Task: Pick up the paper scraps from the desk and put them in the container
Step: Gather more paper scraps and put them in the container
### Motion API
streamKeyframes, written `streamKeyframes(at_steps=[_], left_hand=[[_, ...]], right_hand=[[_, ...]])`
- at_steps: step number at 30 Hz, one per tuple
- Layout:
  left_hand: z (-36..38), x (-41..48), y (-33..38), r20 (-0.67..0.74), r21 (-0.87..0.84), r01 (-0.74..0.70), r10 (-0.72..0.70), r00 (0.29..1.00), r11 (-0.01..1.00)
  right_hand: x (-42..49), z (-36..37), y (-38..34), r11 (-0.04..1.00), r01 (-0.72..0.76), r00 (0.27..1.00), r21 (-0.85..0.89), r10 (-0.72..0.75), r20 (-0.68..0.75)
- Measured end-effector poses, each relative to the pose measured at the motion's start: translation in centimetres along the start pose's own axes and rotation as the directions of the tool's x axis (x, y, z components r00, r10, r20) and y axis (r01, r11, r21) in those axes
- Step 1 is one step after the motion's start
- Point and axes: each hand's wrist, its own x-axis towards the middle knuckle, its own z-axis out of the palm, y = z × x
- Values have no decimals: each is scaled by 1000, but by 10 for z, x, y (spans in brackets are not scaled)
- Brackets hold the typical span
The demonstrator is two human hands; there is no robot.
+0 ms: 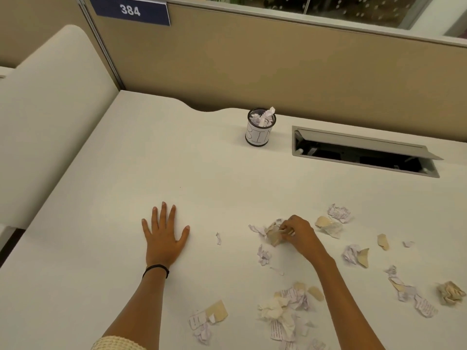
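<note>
Scraps (pixel 338 213), over a dozen, strew one desk (pixel 151 160); right hand (pixel 298 233) grips one.

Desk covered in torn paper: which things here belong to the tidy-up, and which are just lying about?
Job: paper scraps scattered on the desk; container marked BIN; right hand gripping scraps.
Just there: left hand flat on the desk; open hatch; sign 384.

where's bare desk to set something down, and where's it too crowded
Bare: the desk from the left hand back to the container, and the stretch between the cable hatch and the right hand. Crowded: paper scraps lie all round the right hand, which grips a tan scrap, and toward the near edge.
</note>
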Motion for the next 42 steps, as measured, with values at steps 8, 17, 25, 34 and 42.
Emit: streamKeyframes(at_steps=[8, 17, 25, 34, 42], left_hand=[[1, 1, -2, 14, 38, 11, -11, 1000, 999], [5, 3, -5, 11, 29, 12, -12, 1000, 1000], [7, 4, -6, -2, 56, 22, -22, 1000, 998], [7, 4, -6, 1, 38, 14, -14, 1000, 999], [8, 5, -7, 6, 38, 13, -14, 1000, 999]], right_hand=[[72, -63, -34, 963, 98, 936, 250, -4, -352], [188, -119, -89, 940, 145, 835, 308, 51, -549], [224, -126, -116, 995, 72, 806, 63, -21, -592], [238, -126, -135, 921, 43, 945, -387, -164, -284], [260, -112, -124, 889, 90, 994, -449, -109, -17]])
